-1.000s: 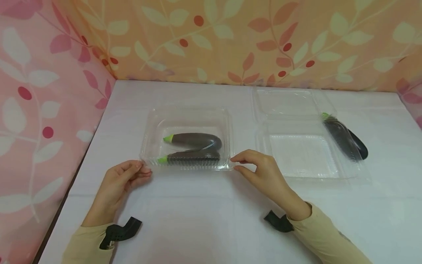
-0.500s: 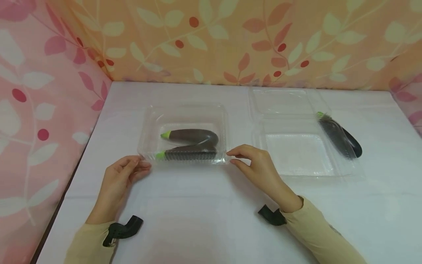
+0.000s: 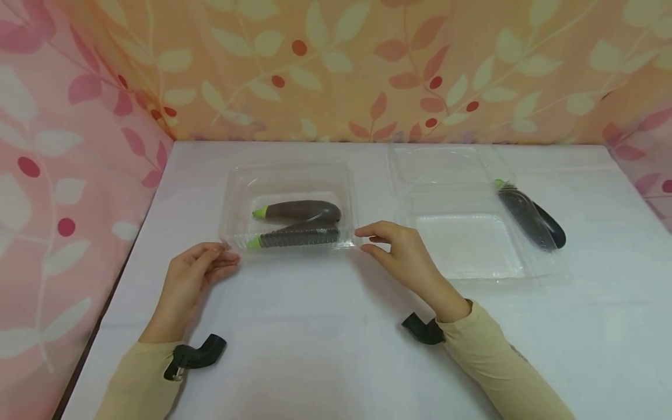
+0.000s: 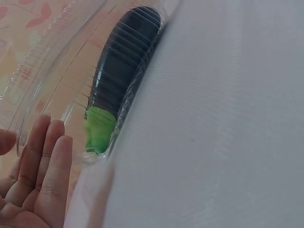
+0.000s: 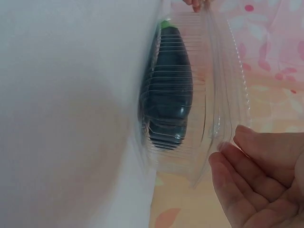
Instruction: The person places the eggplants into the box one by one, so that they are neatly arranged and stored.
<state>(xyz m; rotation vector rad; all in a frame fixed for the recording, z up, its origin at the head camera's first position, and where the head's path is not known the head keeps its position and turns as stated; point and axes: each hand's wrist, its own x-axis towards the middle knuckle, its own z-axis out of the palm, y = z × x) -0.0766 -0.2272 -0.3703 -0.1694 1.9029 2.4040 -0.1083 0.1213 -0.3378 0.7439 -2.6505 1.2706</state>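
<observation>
A clear plastic clamshell box [image 3: 289, 175] lies on the white table with its lid over it. Inside are two dark eggplants with green stem ends: one eggplant [image 3: 307, 210] lies behind the other eggplant [image 3: 299, 238], which sits along the ribbed front wall. At the front left corner, my left hand [image 3: 191, 280] pinches the rim between thumb and fingers. My right hand [image 3: 406, 251] pinches the rim at the front right corner; its thumb and fingertips show on the plastic edge in the right wrist view. Both wrist views show the ribbed wall with an eggplant [image 4: 126, 57] behind it.
To the right, a second clear box [image 3: 467, 245] lies opened flat, its other half toward the back. Dark eggplant [image 3: 525, 219] with a green tip shows at its right side, partly through plastic; how many cannot be told. Patterned cloth walls [image 3: 336, 70] stand behind and left.
Both hands have slid the box with the eggplants a little away from me, keeping their hold on its front corners. The head view has shifted slightly; the second box stays put.
</observation>
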